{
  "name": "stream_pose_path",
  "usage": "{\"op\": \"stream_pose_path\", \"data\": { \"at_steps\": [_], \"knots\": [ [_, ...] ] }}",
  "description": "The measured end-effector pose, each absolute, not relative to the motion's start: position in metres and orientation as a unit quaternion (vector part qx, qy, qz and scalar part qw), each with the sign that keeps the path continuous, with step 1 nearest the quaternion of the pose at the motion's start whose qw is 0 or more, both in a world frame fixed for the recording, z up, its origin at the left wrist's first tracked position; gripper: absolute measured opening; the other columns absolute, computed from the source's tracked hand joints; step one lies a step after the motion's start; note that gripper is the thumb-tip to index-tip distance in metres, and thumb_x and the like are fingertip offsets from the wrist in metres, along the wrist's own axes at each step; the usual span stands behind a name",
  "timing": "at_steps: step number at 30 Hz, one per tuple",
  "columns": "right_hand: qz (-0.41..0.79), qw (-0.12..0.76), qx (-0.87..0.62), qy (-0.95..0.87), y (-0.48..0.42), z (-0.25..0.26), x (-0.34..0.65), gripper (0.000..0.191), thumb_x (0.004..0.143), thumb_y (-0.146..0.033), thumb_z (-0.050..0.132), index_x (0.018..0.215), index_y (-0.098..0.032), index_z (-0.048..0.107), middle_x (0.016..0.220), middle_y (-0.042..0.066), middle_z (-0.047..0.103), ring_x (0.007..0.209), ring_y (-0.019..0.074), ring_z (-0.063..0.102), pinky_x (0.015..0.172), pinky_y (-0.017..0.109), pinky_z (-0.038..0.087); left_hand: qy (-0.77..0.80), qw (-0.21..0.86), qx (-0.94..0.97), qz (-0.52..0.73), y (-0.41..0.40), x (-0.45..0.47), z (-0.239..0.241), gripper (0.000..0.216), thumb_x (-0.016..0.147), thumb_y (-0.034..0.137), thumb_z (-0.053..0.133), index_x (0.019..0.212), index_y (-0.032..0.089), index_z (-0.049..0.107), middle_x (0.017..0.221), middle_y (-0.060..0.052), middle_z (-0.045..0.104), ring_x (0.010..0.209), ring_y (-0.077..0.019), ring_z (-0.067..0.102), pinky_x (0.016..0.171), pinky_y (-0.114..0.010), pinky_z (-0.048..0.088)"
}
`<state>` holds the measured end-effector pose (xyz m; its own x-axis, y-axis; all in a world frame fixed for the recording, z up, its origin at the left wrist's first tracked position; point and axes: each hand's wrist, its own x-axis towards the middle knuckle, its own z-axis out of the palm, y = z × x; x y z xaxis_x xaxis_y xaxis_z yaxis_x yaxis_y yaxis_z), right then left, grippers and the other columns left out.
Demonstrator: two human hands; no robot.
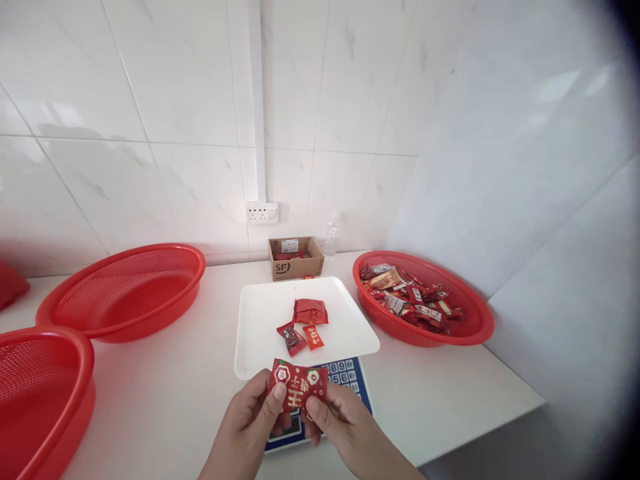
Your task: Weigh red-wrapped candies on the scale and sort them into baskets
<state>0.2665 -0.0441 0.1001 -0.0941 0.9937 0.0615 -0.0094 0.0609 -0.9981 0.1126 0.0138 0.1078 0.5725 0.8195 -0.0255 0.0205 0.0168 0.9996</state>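
Both my hands hold a small red packet (298, 384) with gold characters and white flowers, above the scale's keypad. My left hand (250, 420) pinches its left edge and my right hand (335, 423) pinches its right edge. Just beyond it a white tray (260, 313) rests on a blue scale (350, 377). On the tray lie three small red wrapped sweets (305, 323). A red basket (467, 327) at the right holds several wrapped sweets (407, 297).
Two red mesh baskets sit at the left, one behind (125, 293) and one at the front edge (40, 393). A small cardboard box (295, 259) and a clear bottle (330, 240) stand by the tiled wall under a socket (262, 213). The counter ends at the right (520, 400).
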Motion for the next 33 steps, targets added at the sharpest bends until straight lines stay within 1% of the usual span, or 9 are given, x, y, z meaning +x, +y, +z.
{"op": "stream_pose_path", "data": {
  "at_steps": [5, 9, 13, 17, 20, 24, 27, 29, 33],
  "knots": [
    [0.493, 0.461, -0.464, -0.574, -0.049, 0.11, 0.268, 0.042, 0.086, -0.05, 0.042, 0.066, -0.015, 0.053, 0.058, -0.001, 0.047, 0.052, 0.0074, 0.044, 0.052, 0.02, 0.038, 0.313, 0.682, 0.613, 0.247, 0.016, 0.118, 0.109, 0.047, 0.076, 0.061, 0.05, 0.07, 0.015, 0.058, 0.055, 0.001, 0.054, 0.052, -0.0106, 0.046, 0.049, -0.02, 0.037],
    [0.495, 0.462, -0.463, -0.573, -0.049, 0.108, 0.268, 0.041, 0.086, -0.051, 0.043, 0.069, -0.015, 0.054, 0.058, -0.001, 0.048, 0.052, 0.0077, 0.044, 0.051, 0.02, 0.037, 0.322, 0.662, 0.622, 0.267, 0.014, 0.119, 0.106, 0.047, 0.076, 0.06, 0.049, 0.063, 0.015, 0.055, 0.053, 0.001, 0.05, 0.051, -0.0095, 0.043, 0.048, -0.02, 0.036],
    [0.471, 0.453, -0.506, -0.563, -0.046, 0.102, 0.268, 0.038, 0.085, -0.05, 0.044, 0.072, -0.016, 0.054, 0.059, -0.001, 0.051, 0.054, 0.0095, 0.047, 0.054, 0.021, 0.038, 0.378, 0.58, 0.661, 0.29, 0.017, 0.114, 0.107, 0.047, 0.078, 0.059, 0.045, 0.058, 0.017, 0.049, 0.051, 0.003, 0.047, 0.051, -0.0106, 0.043, 0.05, -0.022, 0.037],
    [0.41, 0.42, -0.591, -0.554, -0.046, 0.102, 0.277, 0.033, 0.085, -0.045, 0.045, 0.07, -0.017, 0.053, 0.061, -0.001, 0.054, 0.06, 0.0112, 0.051, 0.058, 0.023, 0.04, 0.443, 0.454, 0.716, 0.292, 0.039, 0.101, 0.121, 0.042, 0.083, 0.055, 0.038, 0.065, 0.019, 0.051, 0.06, 0.0, 0.055, 0.058, -0.0141, 0.049, 0.055, -0.024, 0.04],
    [0.383, 0.412, -0.616, -0.552, -0.049, 0.103, 0.287, 0.032, 0.086, -0.044, 0.044, 0.07, -0.018, 0.053, 0.063, -0.001, 0.054, 0.061, 0.0115, 0.051, 0.059, 0.023, 0.04, 0.43, 0.374, 0.792, 0.218, 0.067, 0.09, 0.136, 0.035, 0.085, 0.047, 0.037, 0.072, 0.021, 0.055, 0.075, -0.002, 0.06, 0.072, -0.0173, 0.056, 0.065, -0.026, 0.042],
    [0.35, 0.4, -0.636, -0.559, -0.052, 0.102, 0.297, 0.032, 0.087, -0.045, 0.041, 0.072, -0.019, 0.053, 0.065, -0.001, 0.055, 0.062, 0.0122, 0.052, 0.059, 0.023, 0.041, 0.452, 0.255, 0.851, 0.083, 0.102, 0.091, 0.143, 0.031, 0.084, 0.041, 0.039, 0.066, 0.021, 0.054, 0.076, -0.002, 0.06, 0.068, -0.0182, 0.057, 0.06, -0.028, 0.041],
    [0.263, 0.394, -0.661, -0.582, -0.047, 0.099, 0.304, 0.032, 0.088, -0.043, 0.038, 0.074, -0.02, 0.055, 0.07, 0.001, 0.058, 0.066, 0.0139, 0.053, 0.062, 0.025, 0.043, 0.472, 0.14, 0.865, 0.097, 0.112, 0.104, 0.136, 0.023, 0.083, 0.034, 0.043, 0.092, 0.02, 0.058, 0.097, -0.007, 0.061, 0.089, -0.0235, 0.057, 0.07, -0.032, 0.043],
    [0.182, 0.393, -0.667, -0.606, -0.039, 0.098, 0.308, 0.029, 0.089, -0.039, 0.037, 0.081, -0.02, 0.057, 0.08, 0.004, 0.062, 0.075, 0.0163, 0.056, 0.069, 0.029, 0.045, 0.458, 0.073, 0.876, 0.131, 0.11, 0.114, 0.131, 0.032, 0.084, 0.031, 0.044, 0.112, 0.019, 0.052, 0.113, -0.01, 0.056, 0.104, -0.026, 0.051, 0.082, -0.036, 0.042],
    [0.071, 0.342, -0.662, -0.663, -0.017, 0.098, 0.313, 0.026, 0.089, -0.031, 0.04, 0.098, -0.021, 0.062, 0.098, 0.008, 0.063, 0.094, 0.0215, 0.056, 0.084, 0.038, 0.044, 0.388, 0.081, 0.912, 0.105, 0.097, 0.129, 0.127, 0.037, 0.087, 0.037, 0.041, 0.12, 0.021, 0.049, 0.112, -0.009, 0.056, 0.105, -0.0262, 0.05, 0.084, -0.039, 0.044]
  ]
}}
